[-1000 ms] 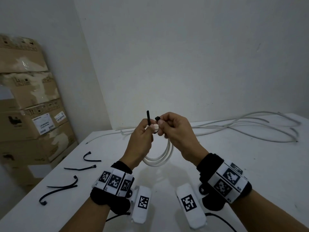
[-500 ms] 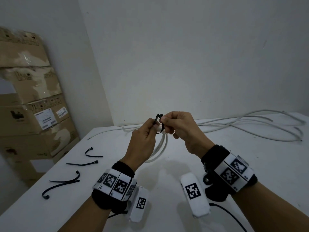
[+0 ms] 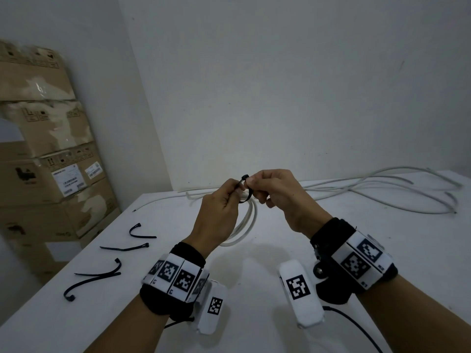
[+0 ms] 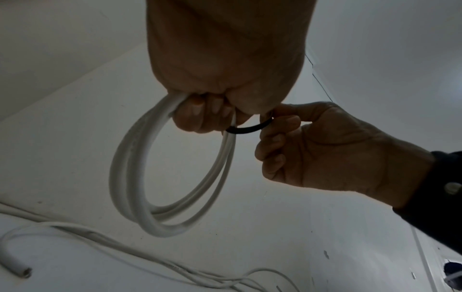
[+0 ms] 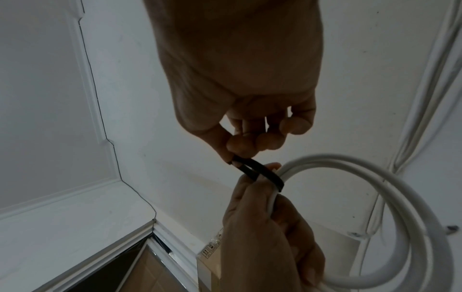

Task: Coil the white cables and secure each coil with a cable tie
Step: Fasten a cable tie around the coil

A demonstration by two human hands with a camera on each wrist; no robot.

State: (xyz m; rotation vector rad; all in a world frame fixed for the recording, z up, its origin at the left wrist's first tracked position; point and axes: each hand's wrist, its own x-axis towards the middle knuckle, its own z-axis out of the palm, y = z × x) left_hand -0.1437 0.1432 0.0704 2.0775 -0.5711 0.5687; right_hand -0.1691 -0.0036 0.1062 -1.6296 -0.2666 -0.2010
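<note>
The left hand (image 3: 216,212) has its fingers (image 4: 200,114) curled tight round the top of the white cable coil (image 4: 140,177), which hangs below them above the table (image 3: 382,250). The right hand (image 3: 277,194) pinches the black cable tie (image 5: 262,171), looped round the coil just beside the left fingers. Loose white cables (image 3: 382,189) lie well beyond both hands.

Black wristbands (image 3: 186,250) carry white blocks printed with black square markers (image 3: 355,264).

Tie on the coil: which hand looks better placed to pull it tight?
Probably the right hand: its fingers already pinch the tie where its ends meet, while the left hand is busy gripping the coil.
</note>
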